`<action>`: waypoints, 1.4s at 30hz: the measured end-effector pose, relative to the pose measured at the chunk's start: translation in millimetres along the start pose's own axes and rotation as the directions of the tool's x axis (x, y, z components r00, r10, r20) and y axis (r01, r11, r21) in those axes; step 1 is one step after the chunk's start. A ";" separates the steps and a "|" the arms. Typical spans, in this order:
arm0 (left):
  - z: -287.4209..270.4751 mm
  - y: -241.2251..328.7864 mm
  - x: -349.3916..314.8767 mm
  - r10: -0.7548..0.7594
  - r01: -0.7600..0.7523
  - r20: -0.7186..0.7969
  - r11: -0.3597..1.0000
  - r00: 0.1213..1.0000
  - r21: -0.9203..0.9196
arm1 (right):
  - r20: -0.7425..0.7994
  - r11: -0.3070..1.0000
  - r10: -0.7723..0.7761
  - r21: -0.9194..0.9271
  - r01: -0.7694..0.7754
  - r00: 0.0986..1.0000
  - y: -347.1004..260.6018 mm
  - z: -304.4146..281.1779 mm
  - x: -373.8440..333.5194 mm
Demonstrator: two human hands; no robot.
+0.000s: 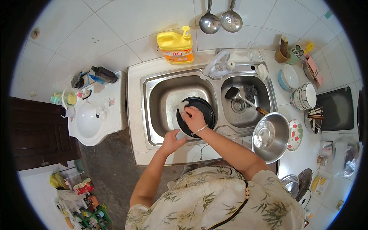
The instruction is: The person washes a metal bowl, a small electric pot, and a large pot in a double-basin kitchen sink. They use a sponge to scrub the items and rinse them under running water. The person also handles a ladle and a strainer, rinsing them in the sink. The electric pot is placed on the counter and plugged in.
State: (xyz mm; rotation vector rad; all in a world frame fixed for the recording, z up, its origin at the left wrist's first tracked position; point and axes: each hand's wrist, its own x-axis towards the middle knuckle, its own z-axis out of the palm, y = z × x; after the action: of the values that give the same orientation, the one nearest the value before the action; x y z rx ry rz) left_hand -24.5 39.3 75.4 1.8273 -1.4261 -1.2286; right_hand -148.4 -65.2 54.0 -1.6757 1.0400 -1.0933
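Observation:
A round black pan [206, 111] is tilted in the left basin of the steel sink [163, 94]. My left hand [172, 142] is closed on the near left edge of the pan, at a pale part of it. My right hand [194, 119] reaches into the pan, its fingers closed on a pale cloth or sponge [183, 106] pressed against the inner wall by the far left rim. My right palm and wrist hide part of the pan.
A white faucet [218, 65] stands behind the sink. In the right basin lie a black spatula [231, 92] and a dark scrubber [250, 92]. A steel bowl [271, 136] sits at the right edge. A yellow detergent jug [176, 48] is at the back.

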 end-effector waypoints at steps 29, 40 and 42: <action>15.9 -7.4 -26.0 0.100 -0.110 -0.178 0.993 0.979 -0.045 | 0.724 0.613 0.388 -0.665 0.427 0.570 11.1 -21.1 38.9; 11.1 -10.1 -29.0 0.052 -0.067 -0.176 0.995 0.983 -0.080 | 0.845 0.821 0.207 -0.424 0.382 0.493 1.2 -23.5 8.4; 14.5 -14.2 -29.4 0.079 -0.094 -0.202 0.994 0.976 -0.065 | 0.796 0.848 0.208 -0.436 0.301 0.568 8.3 -19.5 8.6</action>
State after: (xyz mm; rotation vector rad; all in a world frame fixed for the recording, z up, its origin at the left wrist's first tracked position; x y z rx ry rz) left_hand -31.6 73.3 67.1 1.7649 -1.3168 -1.0106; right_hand -166.1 -79.7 53.0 -2.3161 0.6536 0.1162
